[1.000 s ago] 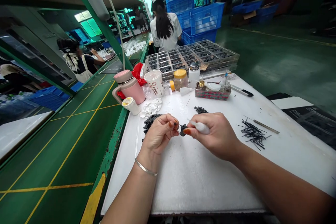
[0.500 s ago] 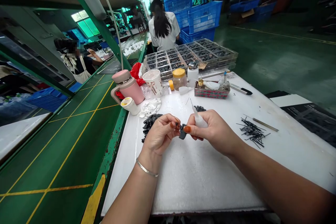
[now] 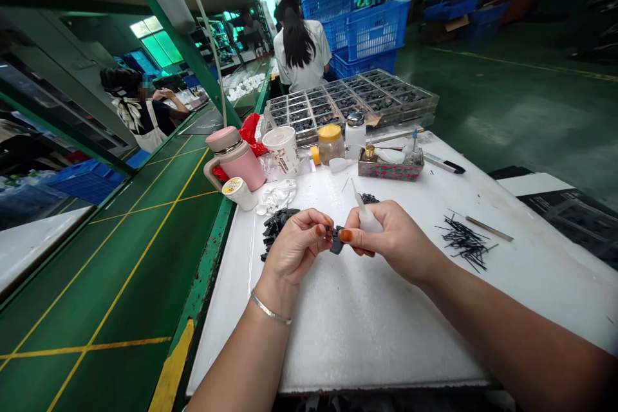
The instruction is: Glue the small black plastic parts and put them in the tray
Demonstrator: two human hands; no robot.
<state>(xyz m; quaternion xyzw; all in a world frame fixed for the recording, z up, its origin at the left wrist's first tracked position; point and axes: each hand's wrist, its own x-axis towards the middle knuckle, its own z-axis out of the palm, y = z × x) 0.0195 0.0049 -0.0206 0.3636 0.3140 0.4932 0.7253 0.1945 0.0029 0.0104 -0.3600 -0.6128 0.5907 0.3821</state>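
My left hand (image 3: 305, 241) is closed, thumb and fingertips pinching a tiny black piece (image 3: 327, 228) that they mostly cover. Beside it, a small dark grey part (image 3: 337, 243) sits at the thumb and fingertips of my right hand (image 3: 386, 235). That hand is also closed around a white squeeze bottle (image 3: 371, 221), its thin nozzle pointing up and slightly left. The two hands nearly meet over the white tabletop (image 3: 367, 328). A pile of black parts (image 3: 276, 232) lies behind my left hand, and more small black pieces (image 3: 369, 198) lie behind my right.
Thin black strips (image 3: 466, 243) and a metal tool (image 3: 489, 229) lie right. Behind stand a pink mug (image 3: 241, 164), a paper cup (image 3: 282, 151), a yellow-lidded jar (image 3: 331, 147), a small box (image 3: 390, 170) and a compartment tray (image 3: 357, 96). A green conveyor (image 3: 140, 251) runs left. Co-workers sit beyond.
My hands stay almost in place, and the grey part is turned or shifted slightly at my fingertips. At the far left, a co-worker's hands have come up closer together.
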